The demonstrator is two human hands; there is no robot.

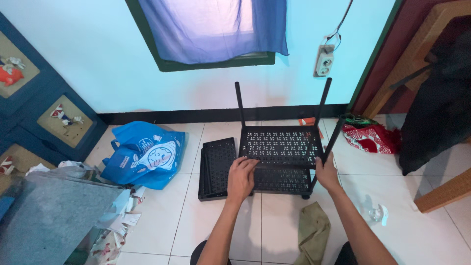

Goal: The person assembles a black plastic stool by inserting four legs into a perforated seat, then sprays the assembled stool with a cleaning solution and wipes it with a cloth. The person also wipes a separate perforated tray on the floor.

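A black perforated metal shelf rack (280, 147) stands on the white tiled floor, with thin black poles rising from its corners. My left hand (241, 177) lies flat on the front left part of its lower panel, fingers spread. My right hand (327, 172) is wrapped around the base of the front right pole (333, 140). A stack of black perforated shelf panels (217, 167) lies on the floor just left of the rack, beside my left hand.
A blue bag (146, 154) lies at the left. An olive cloth (313, 233) rests near my right forearm. Red patterned fabric (369, 137) and clear plastic wrap (377, 213) are at the right. A grey mat (49, 216) and papers fill the lower left. A wicker chair (441, 191) stands far right.
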